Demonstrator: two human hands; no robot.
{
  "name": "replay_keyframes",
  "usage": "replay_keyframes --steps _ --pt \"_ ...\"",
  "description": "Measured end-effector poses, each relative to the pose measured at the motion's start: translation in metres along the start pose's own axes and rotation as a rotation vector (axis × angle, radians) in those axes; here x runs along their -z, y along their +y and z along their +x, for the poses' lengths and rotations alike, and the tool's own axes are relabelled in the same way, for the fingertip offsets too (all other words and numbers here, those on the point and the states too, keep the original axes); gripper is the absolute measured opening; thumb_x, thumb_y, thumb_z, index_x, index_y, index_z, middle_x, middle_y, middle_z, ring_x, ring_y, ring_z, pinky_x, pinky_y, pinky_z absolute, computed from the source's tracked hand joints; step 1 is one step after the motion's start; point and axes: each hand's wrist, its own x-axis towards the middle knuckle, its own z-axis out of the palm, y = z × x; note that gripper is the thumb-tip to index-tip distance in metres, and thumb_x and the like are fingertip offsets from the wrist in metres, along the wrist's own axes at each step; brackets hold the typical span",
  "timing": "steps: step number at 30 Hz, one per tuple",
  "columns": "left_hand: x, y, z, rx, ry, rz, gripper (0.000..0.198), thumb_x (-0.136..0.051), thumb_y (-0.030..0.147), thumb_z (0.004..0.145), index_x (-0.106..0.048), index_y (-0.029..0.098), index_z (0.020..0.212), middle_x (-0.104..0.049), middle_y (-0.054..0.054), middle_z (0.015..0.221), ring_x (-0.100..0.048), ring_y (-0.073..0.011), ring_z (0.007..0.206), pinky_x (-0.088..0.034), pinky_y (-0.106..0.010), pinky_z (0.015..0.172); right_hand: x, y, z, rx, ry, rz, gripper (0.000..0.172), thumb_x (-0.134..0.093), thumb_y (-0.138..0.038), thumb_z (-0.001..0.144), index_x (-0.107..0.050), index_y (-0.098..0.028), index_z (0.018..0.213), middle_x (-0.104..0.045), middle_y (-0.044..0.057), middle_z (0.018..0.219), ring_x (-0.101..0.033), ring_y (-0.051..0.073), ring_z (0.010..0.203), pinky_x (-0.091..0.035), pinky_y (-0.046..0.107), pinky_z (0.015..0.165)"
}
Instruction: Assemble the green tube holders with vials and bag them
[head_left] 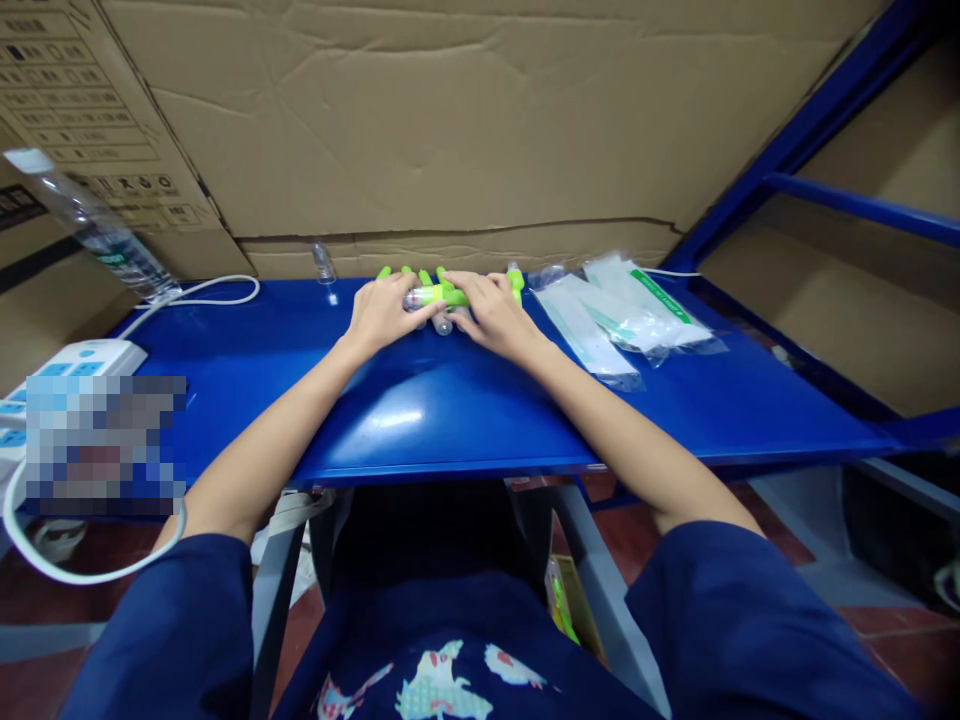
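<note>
Near the back edge of the blue table, both my hands meet over a small group of bright green and clear plastic pieces. My left hand (381, 312) curls round the clear end of a green-and-clear tube (427, 296), its thumb along the near side. From the right, my right hand (491, 310) has its fingers bent over the tube's green part. Beneath and behind lie several similar pieces, partly covered by my hands, with a clear rounded end (442, 325) showing below. Another green piece (515, 284) stands just right of my right hand.
A small clear capsule-shaped piece (323, 263) stands at the back left. Plastic-wrapped packets (626, 310) lie right of my hands. At left are a water bottle (105, 235), a white power strip (82, 365) and its cable. Cardboard (450, 120) walls the table's back.
</note>
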Motion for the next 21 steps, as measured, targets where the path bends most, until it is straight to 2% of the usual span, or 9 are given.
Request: replay_keyframes --steps 5,10,16,21 --pt "-0.002 -0.027 0.006 0.158 0.103 -0.116 0.051 -0.066 0.071 0.090 -0.077 0.022 0.102 -0.081 -0.011 0.100 -0.072 -0.0304 0.098 -0.050 -0.035 0.082 0.012 0.023 -0.002 -0.178 0.115 -0.088 0.043 -0.056 -0.032 0.103 -0.061 -0.017 0.143 -0.068 0.021 0.142 -0.060 0.040 0.134 -0.038 0.063 0.116" --pt "-0.004 -0.045 0.009 0.186 0.107 -0.212 0.052 -0.065 0.072 0.088 -0.075 0.021 0.090 -0.076 -0.009 0.083 -0.067 -0.0257 0.082 -0.046 -0.033 0.075 0.011 0.047 -0.003 -0.189 0.163 0.036 0.036 -0.054 -0.028 0.103 -0.063 -0.021 0.138 -0.075 0.016 0.128 -0.069 0.035 0.118 -0.050 0.056 0.105" --pt "-0.006 -0.047 0.009 0.145 0.076 -0.230 0.055 -0.063 0.074 0.088 -0.066 0.021 0.074 -0.063 -0.005 0.067 -0.061 -0.0222 0.073 -0.045 -0.033 0.074 0.004 0.053 -0.001 -0.170 0.185 0.135 0.032 -0.061 -0.024 0.097 -0.065 -0.019 0.129 -0.076 0.015 0.121 -0.073 0.031 0.104 -0.055 0.048 0.099" --pt "-0.006 -0.043 0.008 0.104 0.036 -0.194 0.055 -0.063 0.075 0.088 -0.071 0.021 0.085 -0.068 -0.007 0.073 -0.063 -0.0234 0.076 -0.046 -0.033 0.075 0.010 0.060 0.001 -0.218 0.154 0.204 0.024 -0.062 -0.024 0.091 -0.068 -0.019 0.113 -0.077 0.013 0.107 -0.071 0.028 0.093 -0.057 0.042 0.086"
